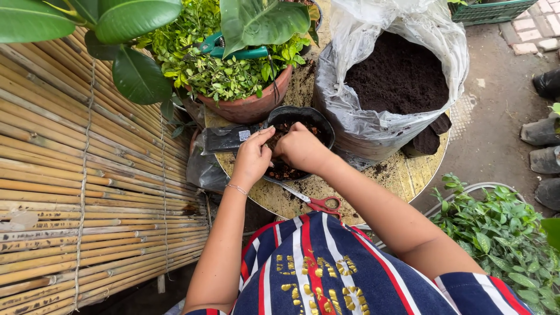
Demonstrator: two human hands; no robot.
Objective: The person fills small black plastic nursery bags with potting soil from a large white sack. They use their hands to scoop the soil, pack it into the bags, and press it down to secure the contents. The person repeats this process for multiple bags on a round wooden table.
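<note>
At 9 o'clock stands a bamboo fence (87, 192). The left hand (252, 157) curls its fingers over the rim of the black pot (318, 122), probably to steady it. The right hand (300, 149) presses closed into the soil; whether it grips something cannot be told. Red-handled scissors (318, 203) lie at 6 o'clock of the pot, within reach. A soil bag (396, 81) sits open at 2 o'clock.

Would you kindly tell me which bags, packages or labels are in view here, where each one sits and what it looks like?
Large plastic bag: on the round table, right of the hands; grey-clear, rolled open, full of dark soil.
Small black bag: lying left of the black pot; flat, dark, crumpled.
White label: on that small bag, near the left hand; small, squarish.
No signs or screens.
</note>
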